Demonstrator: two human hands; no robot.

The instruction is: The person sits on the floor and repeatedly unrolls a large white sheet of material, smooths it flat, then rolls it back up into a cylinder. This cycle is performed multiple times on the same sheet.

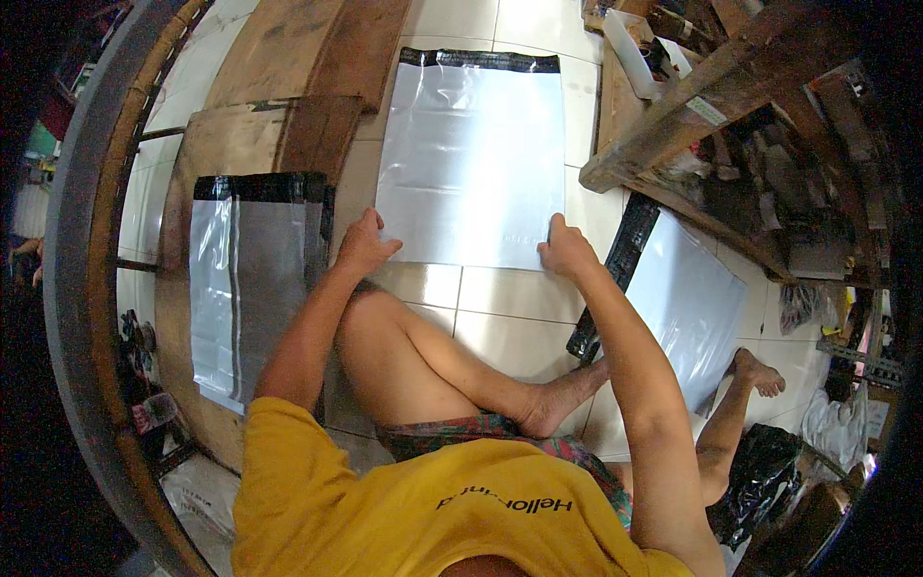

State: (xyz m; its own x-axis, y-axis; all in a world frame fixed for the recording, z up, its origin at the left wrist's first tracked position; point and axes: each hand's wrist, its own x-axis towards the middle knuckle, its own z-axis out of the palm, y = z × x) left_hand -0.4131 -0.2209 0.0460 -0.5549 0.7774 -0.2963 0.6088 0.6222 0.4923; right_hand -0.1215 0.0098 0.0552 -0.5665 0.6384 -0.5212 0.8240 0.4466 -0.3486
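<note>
A white plastic mailing bag point(471, 154) with a black band along its far end lies spread out in front of me on the tiles. My left hand point(365, 242) pinches its near left corner between thumb and fingers. At the near right corner, my right hand point(567, 246) is closed on the edge in the same way. To the left rests a pile of similar bags point(216, 288), their black ends pointing away from me. More white bags point(687, 298) with a black edge lie slanted on the right, beyond my right forearm.
Wooden boards point(274, 58) cover the floor at the left. A heavy wooden frame point(711, 87) with cluttered shelves stands at the far right. A curved rail point(91, 317) borders the left side. A crumpled black plastic bag point(760, 476) lies at the lower right. My folded legs are close by.
</note>
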